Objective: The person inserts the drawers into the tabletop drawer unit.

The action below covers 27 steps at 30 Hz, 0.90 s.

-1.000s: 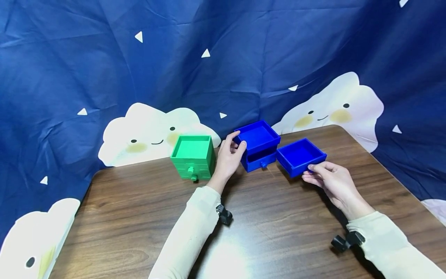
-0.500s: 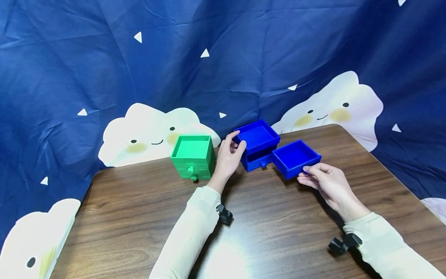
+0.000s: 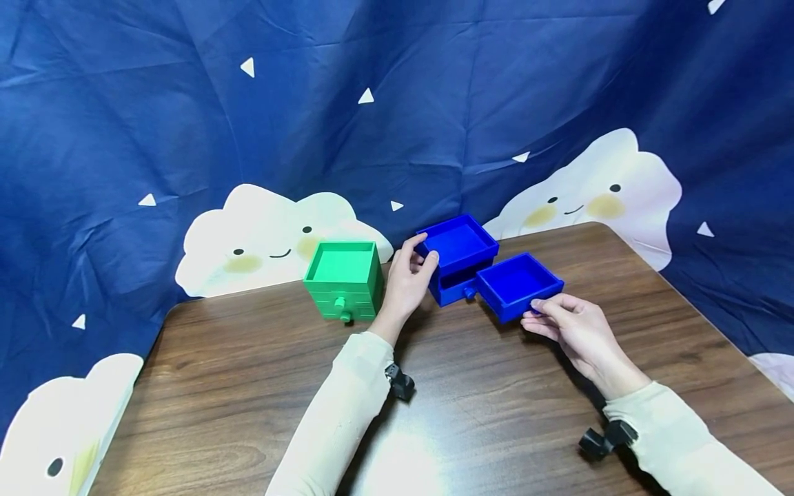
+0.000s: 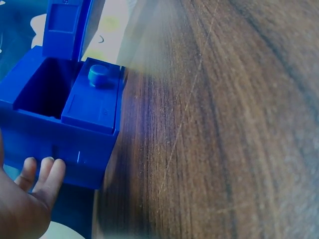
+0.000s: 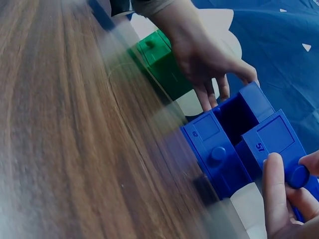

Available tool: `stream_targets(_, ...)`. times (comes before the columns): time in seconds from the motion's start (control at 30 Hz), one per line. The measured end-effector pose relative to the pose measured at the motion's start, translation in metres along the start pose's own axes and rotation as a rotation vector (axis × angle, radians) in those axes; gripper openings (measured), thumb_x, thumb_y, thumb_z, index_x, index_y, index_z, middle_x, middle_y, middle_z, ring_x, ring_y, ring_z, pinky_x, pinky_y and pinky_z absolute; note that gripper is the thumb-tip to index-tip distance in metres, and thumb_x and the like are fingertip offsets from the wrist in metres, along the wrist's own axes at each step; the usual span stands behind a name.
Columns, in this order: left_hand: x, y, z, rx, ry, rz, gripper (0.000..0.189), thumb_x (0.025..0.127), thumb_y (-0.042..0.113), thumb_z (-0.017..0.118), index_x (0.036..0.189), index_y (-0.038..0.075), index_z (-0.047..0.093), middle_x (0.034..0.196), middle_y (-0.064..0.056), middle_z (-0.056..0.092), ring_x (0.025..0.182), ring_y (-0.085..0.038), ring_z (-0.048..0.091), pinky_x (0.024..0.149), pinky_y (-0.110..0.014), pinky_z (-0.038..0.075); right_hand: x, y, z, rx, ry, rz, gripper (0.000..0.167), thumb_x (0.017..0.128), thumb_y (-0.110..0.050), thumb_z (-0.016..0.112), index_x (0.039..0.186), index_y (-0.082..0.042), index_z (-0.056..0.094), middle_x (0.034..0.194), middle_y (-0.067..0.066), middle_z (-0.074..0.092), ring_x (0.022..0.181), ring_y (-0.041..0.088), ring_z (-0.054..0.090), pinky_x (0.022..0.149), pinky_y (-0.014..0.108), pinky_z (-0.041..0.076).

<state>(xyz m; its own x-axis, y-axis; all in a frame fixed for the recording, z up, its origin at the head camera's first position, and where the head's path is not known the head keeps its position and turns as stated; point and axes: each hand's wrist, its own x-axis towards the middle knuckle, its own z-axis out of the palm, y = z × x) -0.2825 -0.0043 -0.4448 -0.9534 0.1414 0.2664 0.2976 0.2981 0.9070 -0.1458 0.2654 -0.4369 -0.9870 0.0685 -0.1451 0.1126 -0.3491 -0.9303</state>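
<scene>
A small blue drawer cabinet (image 3: 459,242) with a tray-like top stands at the back of the table. Its upper slot gapes, while the lower drawer (image 5: 212,142) sits in place. My left hand (image 3: 406,284) holds the cabinet's left side near the top, several fingertips lying against the side wall in the left wrist view. Between thumb and fingers of my right hand (image 3: 583,337) is the knob (image 5: 297,177) of a loose blue drawer (image 3: 520,279). This drawer hovers in front and to the right of the cabinet, tilted, with nothing inside it.
A green drawer cabinet (image 3: 341,272), its drawers in place, stands left of my left hand. The brown wooden table (image 3: 248,386) ends at a blue curtain (image 3: 409,103) with clouds printed on it. Dark wrist cameras (image 3: 400,381) sit on both sleeves.
My right hand has carried the loose blue drawer left and slightly towards me, so it now overlaps the cabinet's front right corner in the head view. The left hand and cabinet stay put.
</scene>
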Motion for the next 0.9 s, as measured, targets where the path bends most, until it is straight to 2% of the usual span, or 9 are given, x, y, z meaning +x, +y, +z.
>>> stream_targets(0.63, 0.0, 0.0, 0.001, -0.002, 0.016, 0.004, 0.047, 0.106, 0.032, 0.067, 0.152, 0.025, 0.061, 0.113, -0.014, 0.06, 0.097, -0.019, 0.062, 0.09, -0.031, 0.054, -0.002, 0.008, 0.014, -0.009, -0.019, 0.002, 0.022, 0.104, 0.0, 0.067, 0.084, -0.004, 0.075, 0.085, 0.008, 0.08, 0.079, 0.016, 0.081, 0.08, 0.03, 0.067)
stream_targets(0.9, 0.0, 0.001, 0.001, -0.002, 0.016, -0.001, 0.047, 0.106, 0.032, 0.067, 0.152, 0.025, 0.061, 0.111, -0.011, 0.059, 0.097, -0.02, 0.062, 0.09, -0.031, 0.055, -0.003, 0.012, 0.02, -0.019, -0.037, 0.007, 0.022, 0.104, 0.0, 0.067, 0.084, -0.005, 0.075, 0.087, 0.007, 0.08, 0.08, 0.016, 0.081, 0.081, 0.029, 0.067)
